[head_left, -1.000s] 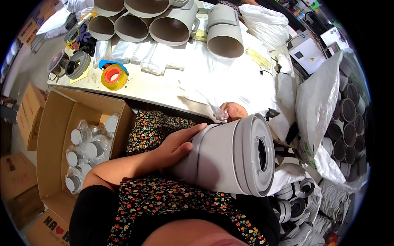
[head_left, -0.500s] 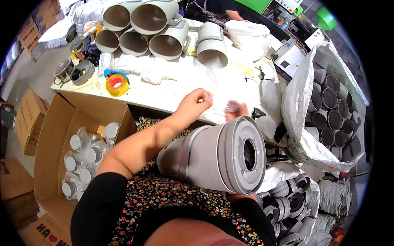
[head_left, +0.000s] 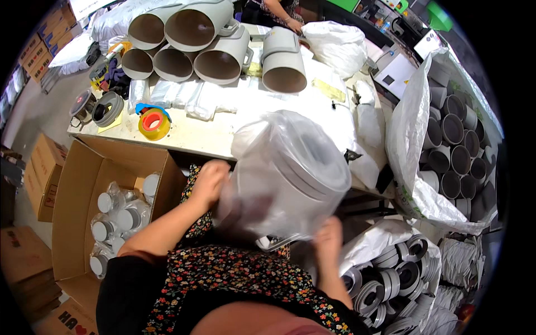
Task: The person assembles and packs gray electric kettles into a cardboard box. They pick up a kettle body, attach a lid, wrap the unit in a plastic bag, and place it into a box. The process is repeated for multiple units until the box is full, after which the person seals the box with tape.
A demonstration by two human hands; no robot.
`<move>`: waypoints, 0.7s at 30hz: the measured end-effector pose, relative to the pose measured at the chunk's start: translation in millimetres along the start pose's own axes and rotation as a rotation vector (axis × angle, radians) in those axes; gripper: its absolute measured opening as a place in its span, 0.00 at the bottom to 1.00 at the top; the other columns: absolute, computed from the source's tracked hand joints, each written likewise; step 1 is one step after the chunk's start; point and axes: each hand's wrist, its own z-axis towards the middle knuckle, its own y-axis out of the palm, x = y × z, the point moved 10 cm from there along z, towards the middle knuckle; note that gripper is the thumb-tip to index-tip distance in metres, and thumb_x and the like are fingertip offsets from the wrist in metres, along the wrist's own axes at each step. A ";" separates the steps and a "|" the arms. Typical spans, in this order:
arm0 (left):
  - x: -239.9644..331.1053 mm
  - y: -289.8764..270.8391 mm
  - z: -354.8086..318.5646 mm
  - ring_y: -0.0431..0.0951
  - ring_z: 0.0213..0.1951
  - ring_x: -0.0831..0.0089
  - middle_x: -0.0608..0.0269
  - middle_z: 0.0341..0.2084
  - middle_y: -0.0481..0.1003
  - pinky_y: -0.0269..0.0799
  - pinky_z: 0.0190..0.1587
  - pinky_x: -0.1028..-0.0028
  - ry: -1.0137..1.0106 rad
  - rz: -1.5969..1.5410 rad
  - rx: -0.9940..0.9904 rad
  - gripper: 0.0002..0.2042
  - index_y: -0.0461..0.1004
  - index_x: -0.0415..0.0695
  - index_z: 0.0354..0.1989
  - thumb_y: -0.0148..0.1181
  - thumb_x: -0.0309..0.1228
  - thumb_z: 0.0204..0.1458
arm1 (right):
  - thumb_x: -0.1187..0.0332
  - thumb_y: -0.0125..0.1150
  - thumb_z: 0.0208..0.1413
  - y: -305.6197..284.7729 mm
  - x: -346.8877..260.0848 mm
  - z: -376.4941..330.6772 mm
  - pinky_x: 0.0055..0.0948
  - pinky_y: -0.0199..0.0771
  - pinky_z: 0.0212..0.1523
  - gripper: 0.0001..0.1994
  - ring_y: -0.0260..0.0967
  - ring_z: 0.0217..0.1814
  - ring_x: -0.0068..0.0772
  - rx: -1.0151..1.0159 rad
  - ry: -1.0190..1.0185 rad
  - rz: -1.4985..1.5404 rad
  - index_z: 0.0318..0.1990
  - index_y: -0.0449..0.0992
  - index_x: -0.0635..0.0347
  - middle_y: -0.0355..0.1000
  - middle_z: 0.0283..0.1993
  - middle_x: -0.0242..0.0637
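A large grey mug-shaped container (head_left: 296, 184) with a ridged lid is tilted in front of me, its lid end toward the upper right. A clear plastic bag (head_left: 251, 173) covers the lid and most of the body, blurred by motion. At the container's left side my left hand (head_left: 211, 181) is closed on the bag's edge. My right hand (head_left: 328, 237), smeared by motion, is closed at the bag's lower right edge. A thin metal handle (head_left: 282, 241) shows below the bag. The container's lower end is partly hidden by the cloudy plastic.
Several grey mug-shaped containers (head_left: 198, 25) lie on the white table (head_left: 218, 131), near yellow tape (head_left: 153, 124) and folded plastic bags (head_left: 195, 100). A carton (head_left: 75, 223) holds wrapped white-capped items at left. Sacks of grey cups (head_left: 460, 159) and lids (head_left: 385, 285) stand right. A person's hand (head_left: 293, 23) is beyond.
The plastic bag has been opened out and drawn over the container's lid and body. Both hands have moved down and apart to its sides. The container has risen toward the table.
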 end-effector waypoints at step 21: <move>-4.5 -247.9 -101.7 0.68 0.48 0.74 0.61 0.44 0.70 0.63 0.50 0.75 -0.815 -0.366 0.525 0.18 0.67 0.40 0.49 0.58 0.33 0.51 | 0.76 0.58 0.49 246.4 60.6 15.7 0.25 0.70 0.41 0.13 0.72 0.38 0.30 -1.065 0.060 -0.648 0.45 0.72 0.63 0.74 0.37 0.38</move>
